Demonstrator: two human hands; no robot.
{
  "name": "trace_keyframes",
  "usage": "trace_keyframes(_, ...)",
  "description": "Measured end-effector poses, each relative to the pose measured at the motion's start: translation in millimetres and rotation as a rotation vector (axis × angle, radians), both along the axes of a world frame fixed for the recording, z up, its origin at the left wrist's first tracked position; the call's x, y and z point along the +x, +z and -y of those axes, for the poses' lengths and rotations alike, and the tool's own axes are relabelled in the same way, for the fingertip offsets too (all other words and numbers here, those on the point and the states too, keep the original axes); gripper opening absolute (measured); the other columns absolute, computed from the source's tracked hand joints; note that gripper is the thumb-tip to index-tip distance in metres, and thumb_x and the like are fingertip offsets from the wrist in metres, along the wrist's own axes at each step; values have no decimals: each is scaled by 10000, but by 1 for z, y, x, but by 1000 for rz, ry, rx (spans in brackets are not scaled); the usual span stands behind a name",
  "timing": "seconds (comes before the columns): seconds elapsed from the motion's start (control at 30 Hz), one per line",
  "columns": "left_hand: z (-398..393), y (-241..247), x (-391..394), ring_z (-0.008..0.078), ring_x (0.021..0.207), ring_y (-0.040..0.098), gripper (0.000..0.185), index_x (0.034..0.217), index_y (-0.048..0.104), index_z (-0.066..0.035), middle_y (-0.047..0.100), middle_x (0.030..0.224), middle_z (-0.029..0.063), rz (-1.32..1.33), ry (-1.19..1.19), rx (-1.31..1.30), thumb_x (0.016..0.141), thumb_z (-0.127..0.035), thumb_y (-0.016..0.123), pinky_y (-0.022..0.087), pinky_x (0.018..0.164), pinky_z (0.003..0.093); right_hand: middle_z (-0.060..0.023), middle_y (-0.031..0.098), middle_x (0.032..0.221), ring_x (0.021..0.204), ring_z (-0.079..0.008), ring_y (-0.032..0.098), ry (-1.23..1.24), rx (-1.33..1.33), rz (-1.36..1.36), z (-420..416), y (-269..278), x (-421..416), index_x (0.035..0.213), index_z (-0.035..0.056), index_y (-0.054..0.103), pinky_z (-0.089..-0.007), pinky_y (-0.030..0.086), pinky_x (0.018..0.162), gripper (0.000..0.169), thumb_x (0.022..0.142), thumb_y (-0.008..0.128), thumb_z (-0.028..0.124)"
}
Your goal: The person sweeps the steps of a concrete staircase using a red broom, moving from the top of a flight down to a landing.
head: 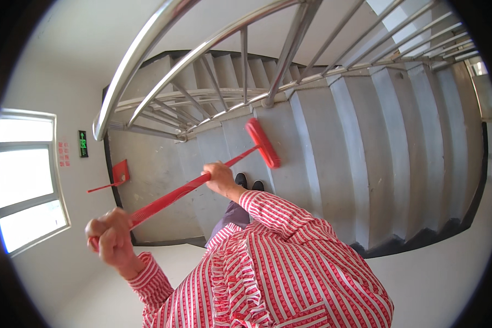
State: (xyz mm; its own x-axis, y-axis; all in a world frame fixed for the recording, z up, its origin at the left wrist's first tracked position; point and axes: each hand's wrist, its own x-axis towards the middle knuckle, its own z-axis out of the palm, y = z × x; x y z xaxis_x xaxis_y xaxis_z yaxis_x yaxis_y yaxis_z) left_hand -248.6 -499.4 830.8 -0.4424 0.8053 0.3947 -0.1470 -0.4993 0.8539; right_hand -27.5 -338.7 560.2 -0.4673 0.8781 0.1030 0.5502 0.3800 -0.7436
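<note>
A red broom slants across the view, its handle [168, 199] running from lower left up to the broom head [263, 143]. My left hand [110, 237] is wrapped around the upper end of the handle, slightly blurred. Lower down, my right hand [220, 178] grips the same handle. The broom head's bristles rest on or just over a grey stair step [285, 123], near the foot of the railing; contact is hard to tell. My dark shoes [249, 182] stand on the stairs, just below the right hand in the picture.
A curved metal railing [213, 41] borders the stairs on the far side. A red dustpan [121, 171] sits by the landing's left edge. Steps [356, 143] continue to the right. A window [24, 160] and a green exit sign [83, 144] are on the left wall.
</note>
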Motion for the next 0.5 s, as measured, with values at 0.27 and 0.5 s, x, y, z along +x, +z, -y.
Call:
trace_keyframes(0.27,-1,34,-19,123,442,290,265,700,331,-148,348,497,-27,-127,-176,195,828,32,477,375,557,343,-114,700,809,857,-400,660,2,30,-23,-7,53,3,774,82,630,-530,534,754,232,943,670,236)
trace_keyframes(0.5,-101,13,-6,118,549,403,352,721,336,-173,382,558,-19,-83,-155,80,979,-62,549,425,737,354,-163,738,878,918,-407,694,-101,116,103,-117,49,40,823,85,685,-528,561,790,171,919,646,221)
